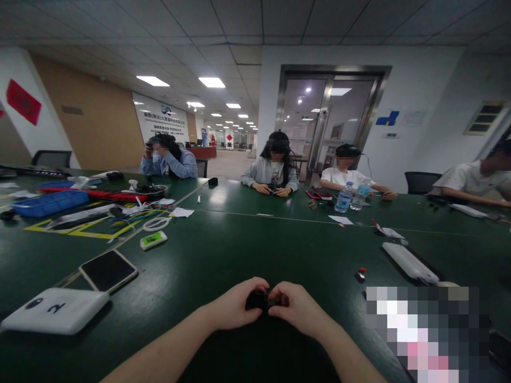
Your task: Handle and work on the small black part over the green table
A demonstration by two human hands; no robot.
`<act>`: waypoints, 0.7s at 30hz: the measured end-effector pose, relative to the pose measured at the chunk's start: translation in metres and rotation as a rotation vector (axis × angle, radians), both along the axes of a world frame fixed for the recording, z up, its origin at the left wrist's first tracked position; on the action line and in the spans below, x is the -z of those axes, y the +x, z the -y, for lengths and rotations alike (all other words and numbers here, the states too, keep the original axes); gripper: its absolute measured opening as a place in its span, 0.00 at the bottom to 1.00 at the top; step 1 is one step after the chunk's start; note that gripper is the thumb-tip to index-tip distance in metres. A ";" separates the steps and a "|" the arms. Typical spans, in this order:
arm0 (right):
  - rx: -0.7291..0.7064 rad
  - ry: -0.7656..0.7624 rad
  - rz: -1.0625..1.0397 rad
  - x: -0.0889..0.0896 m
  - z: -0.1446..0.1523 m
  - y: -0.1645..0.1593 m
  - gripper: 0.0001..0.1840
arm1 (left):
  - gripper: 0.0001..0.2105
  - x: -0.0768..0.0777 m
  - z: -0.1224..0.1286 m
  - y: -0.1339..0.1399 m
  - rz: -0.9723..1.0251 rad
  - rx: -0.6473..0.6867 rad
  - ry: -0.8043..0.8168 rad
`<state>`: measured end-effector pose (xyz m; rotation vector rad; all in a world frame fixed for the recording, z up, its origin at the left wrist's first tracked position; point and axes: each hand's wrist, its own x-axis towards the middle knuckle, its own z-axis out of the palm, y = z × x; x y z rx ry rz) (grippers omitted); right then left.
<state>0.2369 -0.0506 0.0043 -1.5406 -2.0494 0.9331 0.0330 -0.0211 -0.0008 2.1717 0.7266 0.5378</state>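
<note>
Close in front of me, my left hand (241,303) and my right hand (294,307) come together low over the dark green table (223,250). Between their fingertips is a small black object (261,301), partly covered by the fingers. Its kind is too dark and small to make out. The left thumb and fingers curl around its left side. On the other side, the right thumb and fingers pinch its right end. A small red and black item (361,274) lies on the table to the right of my right hand.
Left: a white case (56,311), a tablet-like device (108,270), a green and white box (153,240), cables and a blue tray (51,204). Right: a long white device (410,263) and a blurred-out patch. Water bottles (344,198) stand farther off. Several people sit across the table.
</note>
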 end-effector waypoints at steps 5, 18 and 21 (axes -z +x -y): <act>-0.011 0.026 0.044 -0.003 0.002 -0.002 0.08 | 0.17 0.001 0.000 0.001 -0.010 0.000 0.041; -0.030 0.062 0.086 -0.001 0.001 -0.006 0.06 | 0.15 0.004 -0.002 0.000 0.020 0.082 0.076; -0.030 0.053 0.099 -0.002 0.001 -0.007 0.07 | 0.15 0.004 -0.003 0.000 -0.013 0.092 0.087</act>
